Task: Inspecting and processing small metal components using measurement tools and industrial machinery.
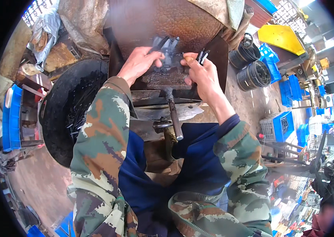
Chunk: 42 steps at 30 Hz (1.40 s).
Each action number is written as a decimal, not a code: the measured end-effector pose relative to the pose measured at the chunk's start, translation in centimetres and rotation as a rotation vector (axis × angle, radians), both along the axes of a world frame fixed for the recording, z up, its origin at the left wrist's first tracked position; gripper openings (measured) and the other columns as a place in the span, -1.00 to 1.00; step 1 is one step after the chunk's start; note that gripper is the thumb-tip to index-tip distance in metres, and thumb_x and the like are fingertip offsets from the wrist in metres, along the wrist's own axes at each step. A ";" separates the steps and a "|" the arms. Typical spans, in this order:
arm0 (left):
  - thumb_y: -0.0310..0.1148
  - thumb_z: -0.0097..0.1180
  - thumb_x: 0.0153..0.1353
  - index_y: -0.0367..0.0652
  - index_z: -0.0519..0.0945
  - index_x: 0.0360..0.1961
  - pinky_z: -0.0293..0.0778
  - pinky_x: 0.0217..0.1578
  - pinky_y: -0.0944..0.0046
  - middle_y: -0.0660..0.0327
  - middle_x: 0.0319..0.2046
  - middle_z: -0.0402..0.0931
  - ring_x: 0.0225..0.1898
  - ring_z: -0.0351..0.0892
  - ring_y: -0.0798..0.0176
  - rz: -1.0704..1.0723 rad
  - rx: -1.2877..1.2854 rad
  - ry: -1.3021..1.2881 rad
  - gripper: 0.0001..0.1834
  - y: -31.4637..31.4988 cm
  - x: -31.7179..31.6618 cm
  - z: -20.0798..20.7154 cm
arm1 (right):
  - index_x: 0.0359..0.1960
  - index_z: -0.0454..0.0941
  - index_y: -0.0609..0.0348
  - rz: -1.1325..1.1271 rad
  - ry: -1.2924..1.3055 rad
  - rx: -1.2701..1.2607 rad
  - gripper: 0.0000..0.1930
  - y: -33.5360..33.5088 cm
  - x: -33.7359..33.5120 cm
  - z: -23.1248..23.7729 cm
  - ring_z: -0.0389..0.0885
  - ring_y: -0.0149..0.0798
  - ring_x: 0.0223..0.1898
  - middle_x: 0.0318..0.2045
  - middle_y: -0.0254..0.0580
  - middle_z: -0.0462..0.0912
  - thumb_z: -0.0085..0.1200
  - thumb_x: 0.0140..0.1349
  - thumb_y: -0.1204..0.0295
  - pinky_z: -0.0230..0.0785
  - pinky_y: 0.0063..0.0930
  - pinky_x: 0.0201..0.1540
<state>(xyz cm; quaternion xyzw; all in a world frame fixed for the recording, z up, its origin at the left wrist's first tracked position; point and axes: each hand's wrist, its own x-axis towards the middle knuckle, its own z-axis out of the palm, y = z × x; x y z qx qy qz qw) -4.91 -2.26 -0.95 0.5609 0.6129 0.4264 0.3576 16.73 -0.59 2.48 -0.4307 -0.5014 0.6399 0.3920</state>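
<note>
Above a dark metal machine bed my left hand point(140, 63) reaches in with its fingers closed. Dark strips lie at its fingertips, and whatever it grips is too unclear to name. My right hand point(204, 75) is closed on several thin dark metal rods point(203, 56), whose ends stick up past the fingers. A slim piece also points from its thumb and forefinger toward the left hand. Between the hands sits a greyish metal fixture point(167, 57), partly blurred. A round metal handle bar point(174, 116) juts from the bed toward my knees.
A large black basin point(58, 114) holding dark thin rods stands on the left. On the right are black buckets point(253, 76), blue crates point(290, 90) and a yellow panel point(281, 38). A brown sheet point(184, 23) rises behind the bed.
</note>
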 end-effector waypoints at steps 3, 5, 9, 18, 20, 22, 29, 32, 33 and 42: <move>-0.18 0.08 0.36 -0.21 0.64 -0.15 0.06 -0.60 0.50 0.38 -0.46 0.52 -0.60 0.15 0.60 -0.142 -0.163 -0.361 -0.70 -1.6 1.7 2.4 | 0.03 0.50 0.26 0.000 0.088 -0.002 -0.74 0.2 -0.9 0.1 0.18 -0.60 -0.64 -0.29 -0.32 0.57 0.07 0.41 0.39 0.20 -0.56 -0.54; -0.17 0.08 0.36 -0.22 0.64 -0.14 0.06 -0.61 0.50 0.37 -0.46 0.52 -0.60 0.17 0.60 -0.177 -0.183 -0.420 -0.69 -1.9 2.1 2.4 | 0.01 0.53 0.22 0.052 0.135 0.033 -0.77 0.0 -1.4 0.2 0.16 -0.59 -0.63 -0.47 -0.47 0.44 0.10 0.40 0.39 0.17 -0.55 -0.56; -0.15 0.08 0.37 -0.25 0.63 -0.09 0.07 -0.62 0.49 0.34 -0.44 0.53 -0.60 0.19 0.60 -0.202 -0.182 -0.481 -0.65 -1.8 2.0 1.8 | -0.09 0.56 0.31 0.023 0.120 0.056 -0.80 0.2 -1.7 0.1 0.30 -0.53 -0.63 -0.44 -0.28 0.58 0.09 0.39 0.41 0.21 -0.55 -0.62; -0.32 -0.11 0.33 -0.29 0.61 -0.12 0.14 -0.58 0.42 0.31 -0.44 0.48 -0.58 0.25 0.52 -0.001 -0.197 -0.260 -0.69 0.2 -1.7 -2.0 | -0.09 0.56 0.26 -0.021 0.074 0.027 -0.79 0.1 -1.2 -0.2 0.15 -0.58 -0.64 -0.52 -0.45 0.39 0.11 0.39 0.37 0.15 -0.54 -0.57; -0.35 -0.07 0.30 -0.26 0.64 -0.21 0.20 -0.53 0.37 0.32 -0.48 0.44 -0.56 0.29 0.47 0.029 -0.237 -0.038 -0.73 0.3 -2.2 -2.7 | -0.09 0.56 0.26 -0.019 0.071 0.018 -0.78 0.0 -1.2 -0.3 0.15 -0.58 -0.64 -0.52 -0.45 0.38 0.11 0.39 0.36 0.16 -0.54 -0.56; -0.37 -0.04 0.27 -0.29 0.65 -0.21 0.24 -0.48 0.35 0.30 -0.45 0.45 -0.52 0.33 0.44 -0.018 -0.219 0.025 -0.73 1.0 -2.2 -4.2 | -0.09 0.56 0.26 -0.028 0.058 0.016 -0.77 0.2 -0.6 -0.3 0.16 -0.58 -0.64 -0.52 -0.45 0.38 0.11 0.39 0.35 0.16 -0.54 -0.56; -0.47 0.01 0.21 -0.36 0.64 -0.04 0.37 -0.30 0.29 0.25 -0.24 0.44 -0.34 0.40 0.37 -0.201 0.008 0.157 -0.67 1.6 -2.1 -5.6 | -0.10 0.56 0.31 0.053 -0.057 0.117 -0.73 0.4 0.2 -0.8 0.41 -0.47 -0.63 -0.35 -0.20 0.55 0.08 0.41 0.30 0.29 -0.55 -0.61; -0.40 0.05 0.19 -0.31 0.65 -0.06 0.42 -0.14 0.21 0.07 -0.16 0.51 -0.18 0.55 0.12 -0.219 -0.014 0.135 -0.66 1.6 -2.4 -4.9 | -0.10 0.57 0.29 0.066 -0.092 0.169 -0.73 0.4 0.3 -0.8 0.44 -0.47 -0.64 -0.38 -0.21 0.56 0.08 0.42 0.29 0.31 -0.56 -0.60; -0.40 0.05 0.19 -0.31 0.65 -0.06 0.42 -0.14 0.21 0.07 -0.16 0.51 -0.18 0.55 0.12 -0.219 -0.016 0.137 -0.66 1.5 -2.4 -4.8 | -0.10 0.57 0.29 0.066 -0.098 0.192 -0.72 0.4 0.4 -0.9 0.45 -0.47 -0.64 -0.39 -0.22 0.57 0.08 0.42 0.28 0.32 -0.58 -0.60; -0.50 0.01 0.19 -0.38 0.62 -0.02 0.42 -0.10 0.22 0.13 -0.18 0.54 -0.18 0.54 0.16 -0.266 0.028 0.231 -0.65 0.9 -2.9 -5.7 | -0.13 0.58 0.24 0.078 -0.038 0.132 -0.71 0.1 1.2 -0.4 0.55 -0.44 -0.57 -0.38 -0.21 0.61 0.06 0.43 0.22 0.41 -0.53 -0.42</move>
